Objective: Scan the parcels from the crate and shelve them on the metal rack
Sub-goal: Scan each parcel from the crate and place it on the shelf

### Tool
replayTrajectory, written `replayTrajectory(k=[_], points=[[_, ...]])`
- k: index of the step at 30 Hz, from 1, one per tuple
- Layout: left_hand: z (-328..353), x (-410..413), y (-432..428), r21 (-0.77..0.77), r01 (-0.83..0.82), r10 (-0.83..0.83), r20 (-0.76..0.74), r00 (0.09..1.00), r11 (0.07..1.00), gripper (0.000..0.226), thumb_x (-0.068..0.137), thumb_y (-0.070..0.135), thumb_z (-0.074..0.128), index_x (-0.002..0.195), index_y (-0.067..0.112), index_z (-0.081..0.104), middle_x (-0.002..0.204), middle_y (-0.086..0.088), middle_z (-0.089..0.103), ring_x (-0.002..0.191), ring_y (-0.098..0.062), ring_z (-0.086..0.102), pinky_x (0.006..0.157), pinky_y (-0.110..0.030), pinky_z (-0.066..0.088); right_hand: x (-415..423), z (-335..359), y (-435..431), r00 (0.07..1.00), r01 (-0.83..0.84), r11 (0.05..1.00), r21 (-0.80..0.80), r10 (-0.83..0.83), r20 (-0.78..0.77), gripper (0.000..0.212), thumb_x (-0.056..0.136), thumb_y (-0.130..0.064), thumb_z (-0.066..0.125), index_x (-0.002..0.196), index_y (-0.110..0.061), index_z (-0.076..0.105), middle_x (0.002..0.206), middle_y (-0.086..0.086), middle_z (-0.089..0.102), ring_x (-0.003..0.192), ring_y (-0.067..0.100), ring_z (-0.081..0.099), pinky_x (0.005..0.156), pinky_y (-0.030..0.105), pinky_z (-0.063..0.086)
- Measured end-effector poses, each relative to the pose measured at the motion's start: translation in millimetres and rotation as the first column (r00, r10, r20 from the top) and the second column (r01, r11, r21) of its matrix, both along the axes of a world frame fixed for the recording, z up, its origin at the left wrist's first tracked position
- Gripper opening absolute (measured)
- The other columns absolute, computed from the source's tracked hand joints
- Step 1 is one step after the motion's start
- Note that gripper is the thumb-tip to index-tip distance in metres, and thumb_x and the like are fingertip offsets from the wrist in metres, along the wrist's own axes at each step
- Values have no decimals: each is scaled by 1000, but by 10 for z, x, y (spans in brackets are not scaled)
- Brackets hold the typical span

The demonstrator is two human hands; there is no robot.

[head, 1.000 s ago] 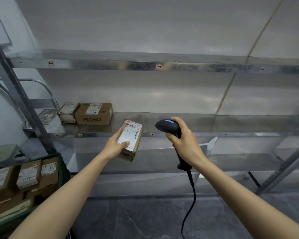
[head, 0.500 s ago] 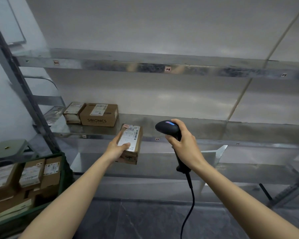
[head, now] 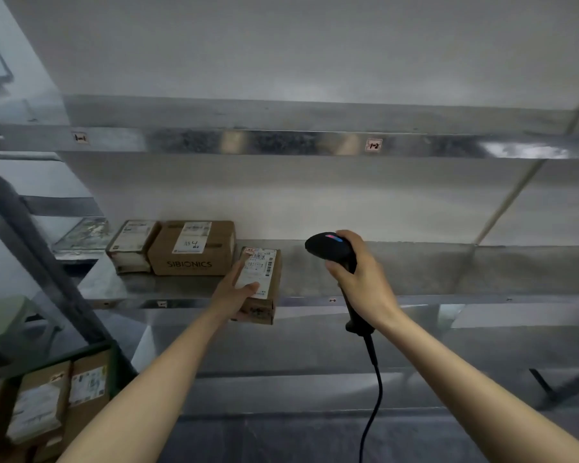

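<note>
the left arm reaches up from seven o'clock of the view, forearm bare and nearly straight. the left hand [head: 232,293] grips a small brown cardboard parcel with a white printed label [head: 264,272] just below the centre. the thumb lies across the label's near end and the index finger runs along the parcel's nine o'clock edge; the other fingers are hidden beneath it. the parcel lies label-up, its far end over the middle shelf of the galvanised metal rack [head: 415,272] and its near end hanging past the shelf's front lip. whether it touches the shelf cannot be told. its far corner sits just beside a larger brown carton printed "sibionics" [head: 191,259], at that carton's three o'clock. the carton stands on the shelf against a smaller brown box with a pale label [head: 131,248] at its nine o'clock.

the right arm comes in from five o'clock with the wrist bent upward. the right hand [head: 361,285] is closed round the grip of a black handheld barcode scanner [head: 328,250], fingers curled at the front of the handle and the thumb up beside the head. the scanner's head points toward nine o'clock, at the parcel, near it but apart, and shows a red-and-blue strip on top. its black cable [head: 376,396] drops toward six o'clock.

at eight o'clock, low in the view, a dark green plastic crate [head: 114,359] holds more labelled brown parcels [head: 37,409] standing on end. a pale green stool [head: 4,315] sits at nine o'clock. the upper shelf's front edge carries a small tag reading "1-2" [head: 373,145].
</note>
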State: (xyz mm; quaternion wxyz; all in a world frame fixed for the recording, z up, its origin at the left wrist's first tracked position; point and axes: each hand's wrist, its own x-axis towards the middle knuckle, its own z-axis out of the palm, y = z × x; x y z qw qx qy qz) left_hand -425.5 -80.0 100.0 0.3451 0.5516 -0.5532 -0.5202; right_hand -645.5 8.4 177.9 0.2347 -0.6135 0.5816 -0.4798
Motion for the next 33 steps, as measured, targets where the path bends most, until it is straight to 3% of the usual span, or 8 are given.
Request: replayTrajectory(k=[8, 13, 16, 19, 23, 26, 33], points=[[-283, 24, -507, 122, -25, 34, -77, 996, 992, 66, 93, 10, 59, 148, 28, 28, 138, -6, 51, 121, -26, 53, 101, -50, 46, 150, -150, -498, 1000, -5, 999, 48, 4, 26, 42, 92, -10, 57, 118, -40, 44, 101, -24, 57, 81, -6, 57, 66, 12, 48], [-337, -38, -720, 106, -55, 61, -49, 997, 993, 64, 93, 11, 60, 147, 29, 31, 137, -5, 51, 121, -27, 53, 100, -52, 46, 110, -192, -694, 1000, -1, 998, 63, 0, 23, 45, 92, -12, 59, 113, -48, 43, 99, -27, 58, 81, -1, 59, 66, 22, 53], [-358, -88, -811, 102, -88, 94, -63, 994, 991, 68, 92, 11, 60, 148, 31, 29, 138, -4, 51, 123, -27, 52, 100, -52, 46, 72, -188, -783, 1000, -12, 998, 66, 11, 10, 49, 92, -12, 59, 107, -54, 42, 97, -29, 58, 83, -2, 59, 66, 20, 54], [-360, -144, -900, 69, -86, 90, -55, 994, 994, 68, 93, 9, 58, 147, 37, 29, 139, -4, 50, 122, -26, 52, 98, -51, 48, 21, -194, -850, 999, -28, 997, 67, 27, 26, 48, 92, -12, 60, 109, -53, 42, 100, -30, 57, 84, -8, 58, 69, 14, 50], [-370, -157, -1003, 75, -84, 88, -52, 995, 994, 68, 94, 10, 58, 145, 44, 30, 138, -1, 51, 120, -27, 53, 92, -53, 51, -52, -205, -907, 998, -45, 997, 70, 42, 43, 42, 92, -13, 61, 118, -41, 44, 104, -29, 56, 86, -9, 57, 73, 19, 53], [-367, -150, -1023, 53, -88, 90, -40, 995, 995, 69, 93, 9, 59, 143, 46, 32, 136, -2, 51, 119, -28, 54, 92, -55, 51, -78, -191, -904, 998, -51, 997, 63, 49, 42, 43, 92, -12, 61, 117, -42, 44, 102, -29, 56, 86, -8, 57, 70, 16, 52], [-316, -117, -922, -127, -37, 55, 141, 988, 991, 57, 95, 29, 57, 146, 37, 33, 137, 4, 52, 121, -17, 52, 105, -34, 41, -99, -137, -831, 997, -67, 996, 51, 65, 45, 42, 92, -10, 60, 118, -38, 44, 101, -23, 57, 74, -12, 56, 62, 6, 45]])
